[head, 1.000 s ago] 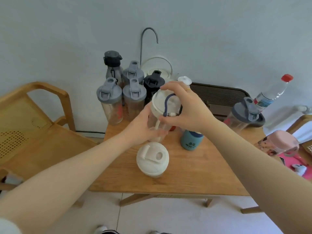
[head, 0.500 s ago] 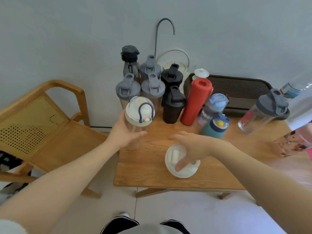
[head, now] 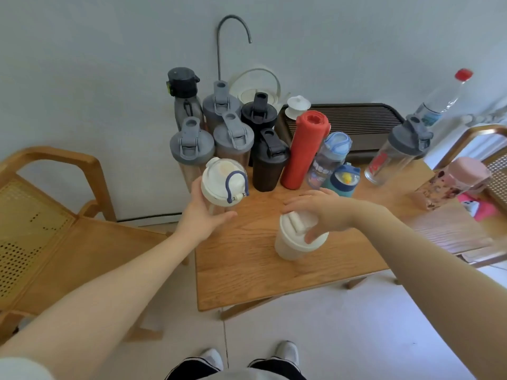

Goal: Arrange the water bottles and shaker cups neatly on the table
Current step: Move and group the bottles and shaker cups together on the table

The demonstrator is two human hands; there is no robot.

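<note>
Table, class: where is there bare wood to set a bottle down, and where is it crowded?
Free: the near part of the table, in front of the white shaker cup, and the strip between that cup and the pink bottle. Crowded: the far left corner, where grey-lidded shakers, black shakers and the red bottle stand packed.

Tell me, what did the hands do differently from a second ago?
The right hand let go of the clear cup with the blue loop and took hold of the white shaker. The left hand carried the clear cup leftward. The grouped bottles stayed put.
</note>
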